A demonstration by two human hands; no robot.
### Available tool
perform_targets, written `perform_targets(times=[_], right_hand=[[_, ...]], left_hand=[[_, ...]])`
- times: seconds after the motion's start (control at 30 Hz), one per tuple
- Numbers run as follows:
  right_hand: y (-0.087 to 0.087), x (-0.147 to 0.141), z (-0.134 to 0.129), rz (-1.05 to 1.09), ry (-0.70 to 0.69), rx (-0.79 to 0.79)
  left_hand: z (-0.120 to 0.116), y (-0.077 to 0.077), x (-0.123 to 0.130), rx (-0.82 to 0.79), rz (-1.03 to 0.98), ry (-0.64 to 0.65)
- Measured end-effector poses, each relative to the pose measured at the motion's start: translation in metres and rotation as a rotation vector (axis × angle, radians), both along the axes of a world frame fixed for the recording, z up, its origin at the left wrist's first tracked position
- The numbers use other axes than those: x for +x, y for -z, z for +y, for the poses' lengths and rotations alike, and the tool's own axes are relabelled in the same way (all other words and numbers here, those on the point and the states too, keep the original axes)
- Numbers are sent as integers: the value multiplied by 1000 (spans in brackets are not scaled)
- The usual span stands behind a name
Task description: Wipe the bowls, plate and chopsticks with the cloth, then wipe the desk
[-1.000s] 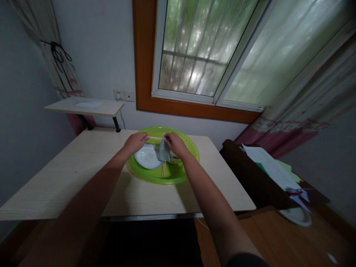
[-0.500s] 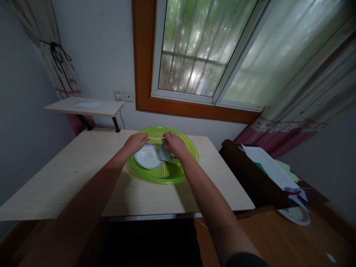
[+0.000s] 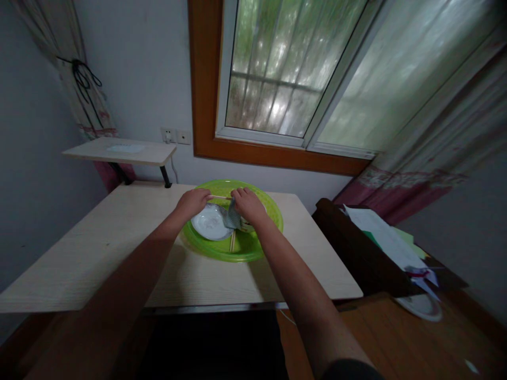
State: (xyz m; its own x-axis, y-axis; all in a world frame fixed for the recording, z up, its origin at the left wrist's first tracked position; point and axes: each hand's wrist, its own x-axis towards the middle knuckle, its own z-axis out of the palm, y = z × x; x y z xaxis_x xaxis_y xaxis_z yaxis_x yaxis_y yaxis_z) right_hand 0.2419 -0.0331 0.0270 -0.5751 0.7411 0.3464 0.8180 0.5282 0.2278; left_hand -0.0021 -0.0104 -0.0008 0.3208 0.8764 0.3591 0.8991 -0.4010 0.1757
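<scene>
Over a round green plastic tray, my left hand is closed around one end of a pair of chopsticks held level. My right hand pinches a grey cloth around their other end, and the cloth's loose part hangs down. Below my hands, a white dish lies on the left side of the tray. A patterned bowl is partly hidden under my right hand. More chopsticks lie in the tray's front part, their far ends covered by the cloth.
The tray stands on a pale wooden table. A small raised shelf with a paper on it is at the back left. Wall and window rise behind the table. To the right, a dark brown piece of furniture holds papers.
My right hand has shifted slightly left along the chopsticks with the cloth, uncovering more of the patterned bowl. My left hand has stayed nearly in place.
</scene>
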Motion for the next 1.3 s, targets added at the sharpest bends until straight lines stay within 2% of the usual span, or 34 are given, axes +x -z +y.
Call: perform_targets(times=[0.5,0.73,0.87,1.3], right_hand=[[-1,0,-4,-17,19,1],[0,2,0,8,43,-43],[-1,2,1,49,27,-56],[1,1,0,45,44,-79]], left_hand=[[-1,0,2,53,10,64],[2,3,-4,95,-230,147],[2,4,-6,86,-299,173],[-3,-2,-2,55,-232,174]])
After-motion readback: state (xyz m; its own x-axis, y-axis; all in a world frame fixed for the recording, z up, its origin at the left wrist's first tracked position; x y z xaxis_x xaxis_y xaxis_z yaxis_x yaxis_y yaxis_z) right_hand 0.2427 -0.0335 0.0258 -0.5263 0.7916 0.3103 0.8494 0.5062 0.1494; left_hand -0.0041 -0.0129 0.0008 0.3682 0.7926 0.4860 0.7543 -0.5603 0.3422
